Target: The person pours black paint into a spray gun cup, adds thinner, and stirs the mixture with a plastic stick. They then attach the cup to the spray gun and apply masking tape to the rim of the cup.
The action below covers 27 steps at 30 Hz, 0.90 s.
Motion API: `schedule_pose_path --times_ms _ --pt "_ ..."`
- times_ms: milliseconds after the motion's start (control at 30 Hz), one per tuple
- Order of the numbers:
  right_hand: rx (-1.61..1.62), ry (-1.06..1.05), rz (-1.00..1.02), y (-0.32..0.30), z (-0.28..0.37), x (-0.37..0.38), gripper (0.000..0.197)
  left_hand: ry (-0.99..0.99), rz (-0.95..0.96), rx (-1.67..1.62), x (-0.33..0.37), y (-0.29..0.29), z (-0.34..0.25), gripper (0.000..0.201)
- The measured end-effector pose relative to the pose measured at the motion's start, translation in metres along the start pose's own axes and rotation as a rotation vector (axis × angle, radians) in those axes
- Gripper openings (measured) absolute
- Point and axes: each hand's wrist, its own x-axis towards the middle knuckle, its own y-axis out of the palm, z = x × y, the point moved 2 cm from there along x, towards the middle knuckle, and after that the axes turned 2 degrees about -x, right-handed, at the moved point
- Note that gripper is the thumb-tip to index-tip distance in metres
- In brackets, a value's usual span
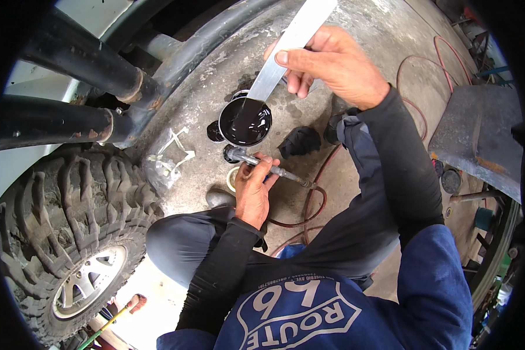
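My right hand (344,67) pinches a flat, pale metal strip (291,49) between thumb and fingers. The strip slants down, its lower end over or in a round cup (221,126) of glossy black liquid (249,127). Closer to me, my left hand (253,195) is closed around a metal air spray gun (239,154) with a hose at its back end. The gun's front lies right by the cup's near side; whether the two are joined, I cannot tell. A dark crumpled cloth (299,142) rests on the floor right of the cup.
A chunky tyre (70,216) and black tubes (58,119) of a vehicle stand at the left. Clear plastic with pale tape (172,154) lies beside them. A red hose (318,192) loops near my legs. A dark metal panel (478,137) is at the right; a brush (135,303) is lower left.
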Motion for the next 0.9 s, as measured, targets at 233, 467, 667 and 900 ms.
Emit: schedule_pose_path --times_ms 233,467,667,900 --pt "-0.309 -0.284 0.161 0.019 -0.010 0.008 0.022 0.006 -0.001 0.005 -0.001 0.001 0.001 0.026" --pt "-0.149 0.145 0.003 0.017 -0.023 0.007 0.024 -0.006 0.000 0.000 0.000 -0.001 0.001 0.026" --pt "-0.159 -0.140 0.035 0.004 0.003 0.001 0.025 0.003 0.009 -0.003 -0.001 -0.001 0.001 0.026" --pt "-0.595 -0.173 0.132 0.028 -0.018 0.007 0.025 -0.007 0.006 0.012 -0.001 0.001 0.001 0.026"
